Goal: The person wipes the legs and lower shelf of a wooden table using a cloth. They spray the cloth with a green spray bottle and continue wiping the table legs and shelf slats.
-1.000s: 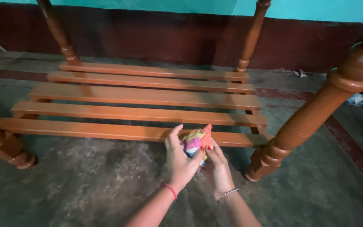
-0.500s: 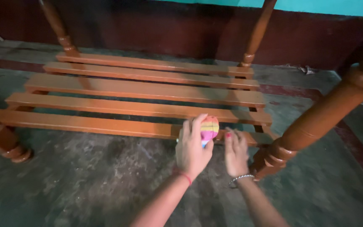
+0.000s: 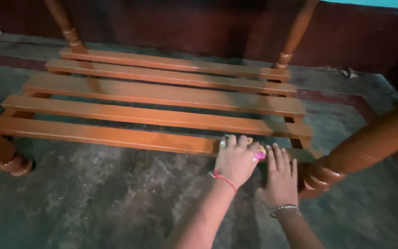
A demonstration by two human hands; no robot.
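Evidently soft and light, the small pink-and-yellow cloth bundle [image 3: 260,153] is pressed onto the nearest orange wooden slat [image 3: 116,136] by the closed left hand [image 3: 236,161], best gripped whole, while the right hand [image 3: 282,175] lies flat, holding nothing, beside the turned wooden leg [image 3: 365,147].

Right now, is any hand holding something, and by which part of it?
The left hand covers a small multicoloured cloth pressed on the nearest slat; only its pink edge shows. The right hand lies flat, holding nothing.
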